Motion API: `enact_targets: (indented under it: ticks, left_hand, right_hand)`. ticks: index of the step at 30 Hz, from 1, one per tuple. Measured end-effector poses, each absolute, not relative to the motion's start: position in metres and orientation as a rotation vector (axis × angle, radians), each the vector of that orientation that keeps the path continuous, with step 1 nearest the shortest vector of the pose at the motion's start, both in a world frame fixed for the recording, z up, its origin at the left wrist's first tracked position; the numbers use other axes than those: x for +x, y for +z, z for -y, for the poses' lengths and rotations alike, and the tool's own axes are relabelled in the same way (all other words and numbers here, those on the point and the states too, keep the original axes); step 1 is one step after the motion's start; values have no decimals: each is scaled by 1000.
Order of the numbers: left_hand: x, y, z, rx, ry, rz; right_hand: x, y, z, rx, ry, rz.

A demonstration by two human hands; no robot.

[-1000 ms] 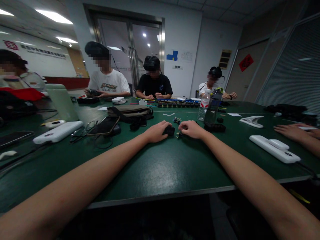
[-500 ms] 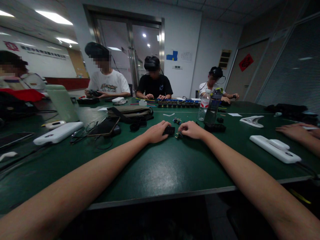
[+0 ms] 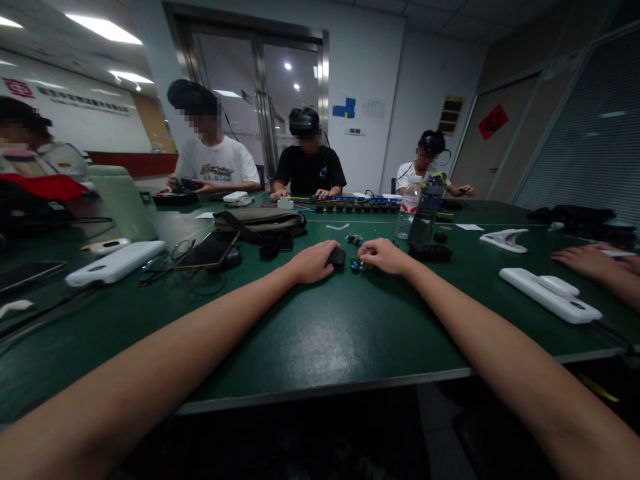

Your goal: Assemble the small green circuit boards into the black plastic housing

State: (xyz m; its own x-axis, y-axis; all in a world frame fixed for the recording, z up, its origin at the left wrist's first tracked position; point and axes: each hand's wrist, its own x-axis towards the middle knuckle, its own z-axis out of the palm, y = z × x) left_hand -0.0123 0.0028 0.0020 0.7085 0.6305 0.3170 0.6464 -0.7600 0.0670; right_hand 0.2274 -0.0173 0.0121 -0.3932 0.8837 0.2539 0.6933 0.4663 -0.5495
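My left hand [image 3: 315, 262] is closed round the near side of a small black plastic block [image 3: 339, 258], holding it on the green table. Just to its right, my right hand [image 3: 384, 257] has its thumb and fingertips drawn together in a pinch. What sits between those fingertips is too small to make out. A little cluster of blue, green and metallic electronic parts [image 3: 356, 265] lies by the right fingertips, in the gap between both hands. Farther back, a second such cluster [image 3: 355, 238] rests on the table.
Beyond my right hand stand a water bottle [image 3: 409, 208] and a dark bottle [image 3: 430, 212], with a long black block [image 3: 430, 253] in front. White power banks [image 3: 550, 297] flank both arms. A grey bag [image 3: 260, 223] and phone [image 3: 209, 251] lie left. Several people sit around the table.
My right fingertips have shifted slightly up and right from the near cluster, which shows more blue now. The left hand stays on the black block, which has moved slightly left.
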Motion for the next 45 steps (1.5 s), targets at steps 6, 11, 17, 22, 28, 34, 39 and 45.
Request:
enact_targets:
  ticks: [6, 11, 17, 22, 28, 34, 39, 45]
  left_hand:
    - [-14, 1, -4, -2892, -534, 1028]
    - [-13, 3, -2, -2906, -511, 998]
    - [-12, 3, -2, -2891, -532, 985]
    - [-13, 5, -1, -2826, -552, 989]
    - [-12, 6, 4, -2753, -613, 981]
    - [-10, 8, 6, -2725, -587, 1017]
    - [-9, 10, 7, -2724, -489, 1091]
    - [-9, 9, 6, -2677, -402, 1177]
  right_hand:
    - [227, 13, 18, -1330, 508, 2224]
    - [226, 15, 22, -1351, 472, 2232]
    - [225, 17, 24, -1380, 420, 2263]
    - [226, 16, 21, -1404, 387, 2269]
    - [223, 18, 23, -1403, 375, 2274]
    - [223, 20, 26, -1432, 344, 2284]
    - [224, 19, 25, -1419, 324, 2302]
    - [222, 19, 25, -1439, 354, 2295]
